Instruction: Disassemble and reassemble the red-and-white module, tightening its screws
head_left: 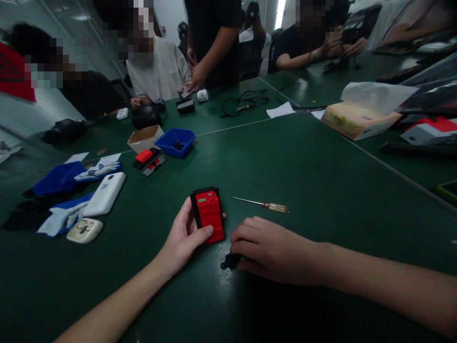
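Note:
My left hand (pixel 184 236) is closed around a small red and black box-shaped device (pixel 208 214), thumb on its front face, holding it just above the green table (pixel 307 166). My right hand (pixel 271 248) lies knuckles up beside it, fingers curled over a small black part (pixel 230 261) on the table. A thin screwdriver (pixel 266 205) with a yellowish handle lies just beyond my right hand.
At left lie a white power bank (pixel 105 193), a cream adapter (pixel 84 230) and blue and white gloves (pixel 64 214). Farther back sit a blue tray (pixel 175 141), a cardboard box (pixel 144 137) and another red and black device (pixel 148 159). A tissue box (pixel 359 119) is at right. Other people work at the far edge.

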Motion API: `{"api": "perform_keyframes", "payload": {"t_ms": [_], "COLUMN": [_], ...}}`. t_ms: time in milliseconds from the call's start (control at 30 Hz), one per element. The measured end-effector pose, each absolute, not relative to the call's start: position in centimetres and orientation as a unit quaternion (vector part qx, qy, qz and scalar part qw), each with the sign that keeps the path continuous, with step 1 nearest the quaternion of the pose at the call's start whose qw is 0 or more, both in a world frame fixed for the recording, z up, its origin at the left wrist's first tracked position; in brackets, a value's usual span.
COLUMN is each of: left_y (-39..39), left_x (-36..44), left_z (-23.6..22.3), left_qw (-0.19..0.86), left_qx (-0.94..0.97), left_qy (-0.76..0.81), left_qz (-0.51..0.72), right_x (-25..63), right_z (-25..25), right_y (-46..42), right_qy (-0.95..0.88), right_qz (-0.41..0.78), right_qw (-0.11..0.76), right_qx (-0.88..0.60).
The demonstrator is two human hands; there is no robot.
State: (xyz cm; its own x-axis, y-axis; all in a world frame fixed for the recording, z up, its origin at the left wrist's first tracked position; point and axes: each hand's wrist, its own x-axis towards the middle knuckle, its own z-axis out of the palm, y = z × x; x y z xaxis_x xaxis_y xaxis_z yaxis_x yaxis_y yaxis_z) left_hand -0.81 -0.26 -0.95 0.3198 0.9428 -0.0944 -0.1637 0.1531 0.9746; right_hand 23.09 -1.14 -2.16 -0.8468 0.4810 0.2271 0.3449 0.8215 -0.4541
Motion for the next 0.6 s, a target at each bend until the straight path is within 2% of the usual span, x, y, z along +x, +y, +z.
{"api": "perform_keyframes", "payload": {"t_ms": [167,433,500,600], "left_y": [-0.4,-0.3,-0.3,-0.4], "left_x": [-0.8,-0.9,-0.9,-0.9], "left_z": [-0.7,-0.8,-0.8,-0.6], "left_qw": [0.647,0.648,0.651,0.653], "left_qx": [0.508,0.514,0.515,0.524], "left_qy": [0.4,0.391,0.392,0.391], "left_qz": [0.405,0.403,0.396,0.384], "right_x": [23.3,24.1,24.2,24.2], "right_z": [-2.5,-2.0,-2.0,-2.3], "right_y": [-1.1,-1.0,-1.0,-1.0], "right_qy": [-0.928,-0.921,-0.908,-0.872], "right_qz": [0.21,0.283,0.309,0.34], "right_qw": [0.178,0.186,0.211,0.297], "right_qx": [-0.25,-0.191,-0.186,-0.191]}}
